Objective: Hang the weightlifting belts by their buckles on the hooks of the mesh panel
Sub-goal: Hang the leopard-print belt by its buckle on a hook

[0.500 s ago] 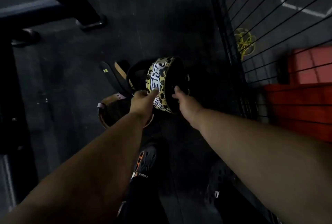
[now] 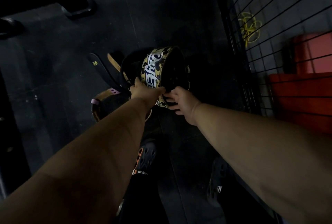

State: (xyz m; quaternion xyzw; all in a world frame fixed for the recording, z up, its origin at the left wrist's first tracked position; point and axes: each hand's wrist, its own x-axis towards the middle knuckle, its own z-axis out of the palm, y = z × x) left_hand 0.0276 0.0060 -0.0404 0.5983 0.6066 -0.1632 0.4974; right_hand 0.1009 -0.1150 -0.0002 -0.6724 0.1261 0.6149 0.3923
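A coiled yellow leopard-print weightlifting belt (image 2: 152, 69) with white lettering stands on edge on the dark floor. My left hand (image 2: 143, 91) grips its near rim from the left, thumb laid over the edge. My right hand (image 2: 181, 100) holds the same rim from the right, fingers curled into the black inner side. A brown belt with lilac loops (image 2: 106, 96) lies to the left, partly under my left forearm. More dark and tan belts (image 2: 115, 65) lie behind it. The black mesh panel (image 2: 265, 31) rises on the right; no hooks show.
Red boxes (image 2: 301, 87) and a yellow cord (image 2: 249, 26) sit behind the mesh. A black rack foot (image 2: 79, 6) stands at upper left. My shoes (image 2: 145, 153) are on the floor below the belts.
My right hand has turned and curled its fingers over the leopard belt's rim. My left hand has closed its thumb over the same edge.
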